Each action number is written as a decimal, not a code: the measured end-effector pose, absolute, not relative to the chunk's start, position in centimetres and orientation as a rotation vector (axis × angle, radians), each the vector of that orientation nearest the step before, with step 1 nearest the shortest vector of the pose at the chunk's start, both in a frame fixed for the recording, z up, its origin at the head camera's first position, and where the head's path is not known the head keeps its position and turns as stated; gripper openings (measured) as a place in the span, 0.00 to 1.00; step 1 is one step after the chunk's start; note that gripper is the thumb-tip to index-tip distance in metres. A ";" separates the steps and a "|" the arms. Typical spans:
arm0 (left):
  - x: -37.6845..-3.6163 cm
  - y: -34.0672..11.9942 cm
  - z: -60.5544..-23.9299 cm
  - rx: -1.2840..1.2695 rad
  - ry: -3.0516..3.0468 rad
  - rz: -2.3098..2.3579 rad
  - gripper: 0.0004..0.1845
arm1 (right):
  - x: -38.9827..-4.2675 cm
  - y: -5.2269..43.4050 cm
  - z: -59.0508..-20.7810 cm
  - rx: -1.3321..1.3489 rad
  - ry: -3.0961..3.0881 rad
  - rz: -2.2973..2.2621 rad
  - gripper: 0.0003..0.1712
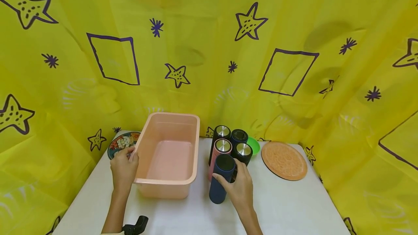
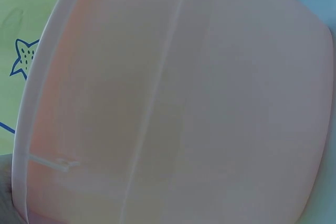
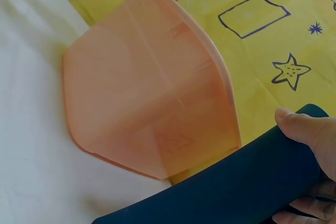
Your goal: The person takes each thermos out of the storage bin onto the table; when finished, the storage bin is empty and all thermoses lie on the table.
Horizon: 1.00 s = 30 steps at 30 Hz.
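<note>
A dark blue insulated bottle [image 1: 219,188] stands nearly upright in my right hand [image 1: 241,189], whose thumb and fingers grip it near the top. Whether its base touches the table cannot be told. In the right wrist view the same bottle [image 3: 226,182] crosses the lower part. My left hand [image 1: 124,166] holds the left rim of a peach plastic tub [image 1: 164,188], which has nothing visible inside. Right behind the held bottle are a pink bottle [image 1: 214,160] and two black bottles [image 1: 213,142] with silver lids, plus another dark blue bottle [image 1: 239,136].
A green bowl [image 1: 254,145] sits behind the bottles, partly hidden. To the right lies a round orange patterned mat [image 1: 284,160]. A colourful round plate [image 1: 114,146] is partly covered by the tub. Yellow patterned curtain [image 1: 209,46] surrounds the white table [image 1: 287,206].
</note>
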<state>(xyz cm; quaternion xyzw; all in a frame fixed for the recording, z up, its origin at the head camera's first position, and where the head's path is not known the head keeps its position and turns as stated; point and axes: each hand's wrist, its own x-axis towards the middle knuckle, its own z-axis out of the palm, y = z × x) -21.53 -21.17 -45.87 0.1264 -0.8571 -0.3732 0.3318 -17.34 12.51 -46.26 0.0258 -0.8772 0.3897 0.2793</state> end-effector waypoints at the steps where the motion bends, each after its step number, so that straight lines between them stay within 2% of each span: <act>1: -21.5 -21.2 -45.8 0.330 -2.236 -0.976 0.13 | -17.3 12.5 -46.3 0.069 -2.356 1.051 0.46; 30: -21.5 -20.9 -45.6 0.331 -2.253 -0.973 0.13 | -17.6 12.8 -46.9 0.088 -2.280 1.175 0.43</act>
